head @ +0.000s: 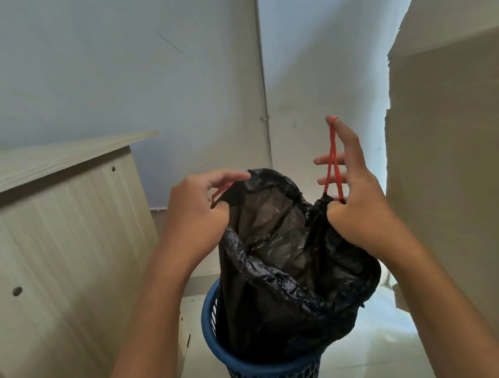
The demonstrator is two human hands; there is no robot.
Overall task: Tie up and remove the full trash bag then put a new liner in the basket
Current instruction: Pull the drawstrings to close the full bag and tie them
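Hands apart: left hand (196, 213) pinches black bag (287, 273) rim, right hand (356, 200) hooks red drawstring (332, 167), over blue basket (269, 370).

Black trash bag (289, 262) — red drawstring (333, 167); blue lattice-patterned basket (269, 375); pale wood-grain cabinet (56, 227).

**Black drawstring bag raised from a blue basket**

A black trash bag (287, 273) of thin, crinkled plastic stands partly lifted out of a blue latticed basket (269, 372) on the floor. Its mouth gapes open, the hem gathered at both sides. A red drawstring (332, 167) rises from the right gather in a taut, narrow loop, hooked over a raised finger of the right hand (356, 209). The left hand (197, 211) pinches the left hem, where a short length of red cord shows.
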